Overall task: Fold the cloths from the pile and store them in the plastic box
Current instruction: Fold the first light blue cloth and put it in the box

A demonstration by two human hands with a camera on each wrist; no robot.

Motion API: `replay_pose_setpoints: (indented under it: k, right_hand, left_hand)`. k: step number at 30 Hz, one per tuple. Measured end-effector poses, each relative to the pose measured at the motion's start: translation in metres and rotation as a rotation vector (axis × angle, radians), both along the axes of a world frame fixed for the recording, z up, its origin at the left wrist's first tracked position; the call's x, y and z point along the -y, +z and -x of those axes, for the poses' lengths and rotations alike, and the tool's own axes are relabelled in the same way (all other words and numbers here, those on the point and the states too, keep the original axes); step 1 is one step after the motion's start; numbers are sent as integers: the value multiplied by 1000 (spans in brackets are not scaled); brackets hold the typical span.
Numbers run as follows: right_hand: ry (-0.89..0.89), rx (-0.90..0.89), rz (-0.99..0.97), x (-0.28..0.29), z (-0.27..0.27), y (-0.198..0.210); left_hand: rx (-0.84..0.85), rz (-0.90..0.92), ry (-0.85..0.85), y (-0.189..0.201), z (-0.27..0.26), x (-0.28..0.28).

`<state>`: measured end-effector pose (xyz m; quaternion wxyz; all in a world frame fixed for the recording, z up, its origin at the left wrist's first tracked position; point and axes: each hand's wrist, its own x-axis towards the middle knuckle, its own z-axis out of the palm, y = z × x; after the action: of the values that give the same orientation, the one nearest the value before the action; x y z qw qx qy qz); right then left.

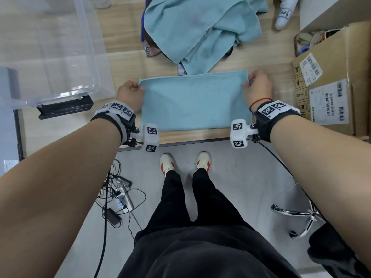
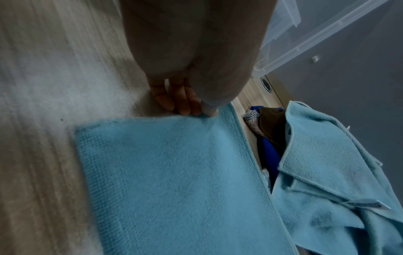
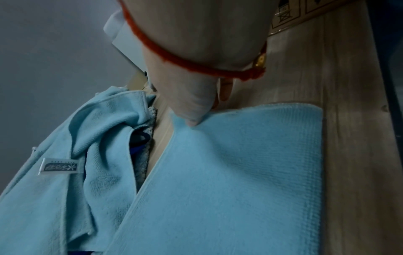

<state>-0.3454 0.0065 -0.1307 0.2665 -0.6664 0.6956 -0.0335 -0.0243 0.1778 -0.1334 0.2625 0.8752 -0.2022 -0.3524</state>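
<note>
A light blue cloth point(image 1: 195, 101) point(image 2: 174, 181) point(image 3: 240, 172) lies flat on the wooden table as a folded rectangle. My left hand point(image 1: 131, 93) point(image 2: 191, 107) pinches its far left corner. My right hand point(image 1: 256, 85) point(image 3: 194, 113) pinches its far right corner, thumb on top. Behind it lies the pile point(image 1: 200, 31) point(image 2: 327, 172) point(image 3: 76, 155), topped by crumpled light blue cloths with darker and patterned fabric underneath. The clear plastic box point(image 1: 46, 49) point(image 2: 305, 43) stands at the left of the table.
A cardboard box point(image 1: 331, 81) with shipping labels stands at the right, close to my right hand. A black flat object point(image 1: 66, 108) lies by the plastic box's near corner. The table's front edge point(image 1: 180, 142) runs just below the cloth; cables and a chair base are on the floor.
</note>
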Motion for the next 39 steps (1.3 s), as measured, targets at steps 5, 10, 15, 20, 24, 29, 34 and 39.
replay_pose_setpoints:
  k: [5,10,15,20,24,29,34,39]
  right_hand:
    - [-9,52,65,3,-2,3]
    - [-16,29,10,6,-4,3]
    - [-99,2,-21,8,-7,1]
    - [246,129,226,-7,-20,16]
    - [592,82,-5,-49,-34,15]
    - [278,-15,-7,-54,21,-1]
    - [32,-13,-36,-44,49,7]
    - [-91,7,-158,-54,25,10]
  left_hand:
    - [0,-19,0,1,-1,0]
    - [-14,-22,23,2,-3,2]
    - [59,-54,60,8,4,6]
    - [251,101,-174,30,36,20]
    - [64,71,-616,28,83,29]
    - [89,-105,-770,8,90,15]
    - [261,-17,-830,17,105,12]
    - [438,-115,-1165,19,137,13]
